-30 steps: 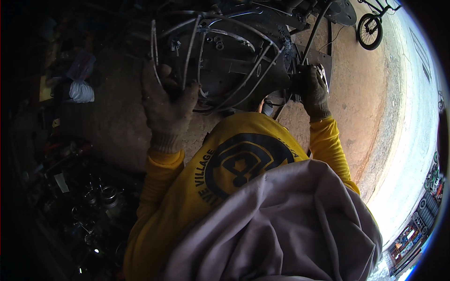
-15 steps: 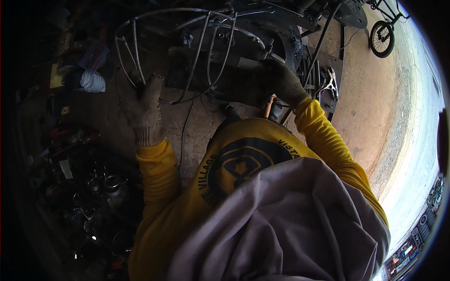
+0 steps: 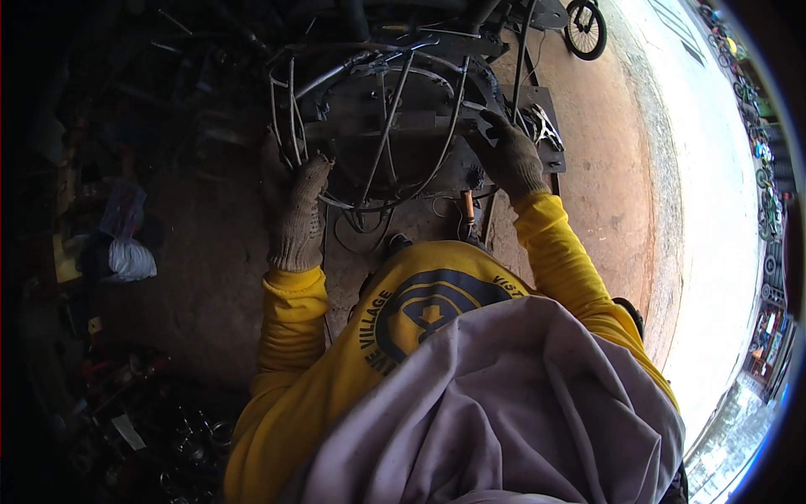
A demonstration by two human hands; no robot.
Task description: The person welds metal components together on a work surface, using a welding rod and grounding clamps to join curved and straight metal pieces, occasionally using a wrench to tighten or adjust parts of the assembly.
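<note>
A cage-like frame of bent metal rods (image 3: 393,126) spans the space in front of me, its curved lower hoop toward my body. My left hand (image 3: 300,197), in a brown knit work glove, is closed around the rods at the frame's left end. On the right side, my right hand (image 3: 510,157), gloved alike, has its thumb and fingers apart beside the frame's right rod; its fingertips are dark against the metal behind. A dark flat bar (image 3: 378,130) runs behind the rods between the hands. Below the frame, an orange-handled tool (image 3: 468,206) stands out.
A dark metal plate with a locking clamp (image 3: 546,128) lies right of my right hand. Farther off is a bicycle wheel (image 3: 585,29). A white plastic bag (image 3: 132,259) sits at left, above a dim clutter of metal parts (image 3: 197,433). Cables trail along the brown floor.
The view has turned and shifted. My left hand has carried the rod frame to the right, closer to my right hand. My right hand has moved nearer the clamp.
</note>
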